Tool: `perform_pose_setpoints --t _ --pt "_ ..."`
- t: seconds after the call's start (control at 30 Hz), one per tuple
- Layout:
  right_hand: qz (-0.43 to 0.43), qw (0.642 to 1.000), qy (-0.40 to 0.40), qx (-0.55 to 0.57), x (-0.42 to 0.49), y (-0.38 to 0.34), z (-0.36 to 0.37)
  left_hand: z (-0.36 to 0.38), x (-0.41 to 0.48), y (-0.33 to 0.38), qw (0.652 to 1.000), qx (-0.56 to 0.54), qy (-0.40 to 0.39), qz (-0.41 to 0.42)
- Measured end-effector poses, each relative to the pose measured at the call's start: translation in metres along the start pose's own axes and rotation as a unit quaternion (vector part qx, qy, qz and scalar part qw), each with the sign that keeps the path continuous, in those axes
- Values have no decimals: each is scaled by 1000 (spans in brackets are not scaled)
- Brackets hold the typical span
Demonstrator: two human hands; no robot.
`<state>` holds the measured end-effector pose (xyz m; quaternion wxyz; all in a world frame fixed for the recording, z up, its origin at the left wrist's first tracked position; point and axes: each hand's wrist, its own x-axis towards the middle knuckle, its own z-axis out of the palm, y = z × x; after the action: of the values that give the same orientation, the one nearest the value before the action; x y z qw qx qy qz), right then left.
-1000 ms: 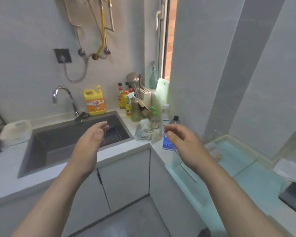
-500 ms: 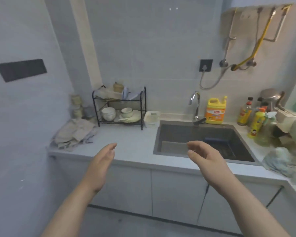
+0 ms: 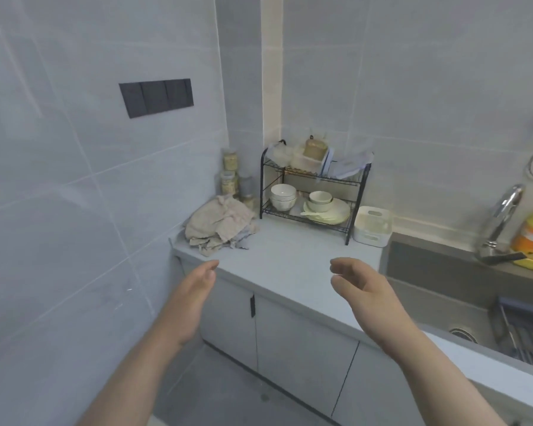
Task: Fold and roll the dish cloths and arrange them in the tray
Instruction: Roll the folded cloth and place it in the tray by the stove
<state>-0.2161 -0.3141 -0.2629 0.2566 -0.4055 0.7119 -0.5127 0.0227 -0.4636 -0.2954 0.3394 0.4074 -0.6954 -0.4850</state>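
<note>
Beige, crumpled dish cloths (image 3: 220,221) in a heap at the far left corner of the counter (image 3: 290,265), just beside the black rack (image 3: 313,179). Take only the top one. Lift it clear, then lay it flat on the bare counter before folding. White tray (image 3: 372,226) on the rack's other side. Left hand (image 3: 194,290) and right hand (image 3: 363,287) up in the air, fingers loose and a bit bent, holding nothing, not yet at the heap.

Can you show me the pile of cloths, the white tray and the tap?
pile of cloths (image 3: 220,224), head view, top of the heap.
white tray (image 3: 379,235), head view, its front wall.
tap (image 3: 505,207), head view, its curved spout.
</note>
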Motion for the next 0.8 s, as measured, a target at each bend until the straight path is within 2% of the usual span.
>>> perform_pose_setpoints --t 0.27,0.5,0.7,0.8 --pt "37 998 -49 33 161 47 24 25 140 -37 997 14 21 -73" --pt "51 994 -87 44 290 55 52 35 237 -45 993 14 45 -105" --pt "68 989 -120 51 359 54 93 13 305 -62 992 31 38 -118" --pt "90 988 -118 48 388 56 118 3 350 -87 989 62 -3 -137"
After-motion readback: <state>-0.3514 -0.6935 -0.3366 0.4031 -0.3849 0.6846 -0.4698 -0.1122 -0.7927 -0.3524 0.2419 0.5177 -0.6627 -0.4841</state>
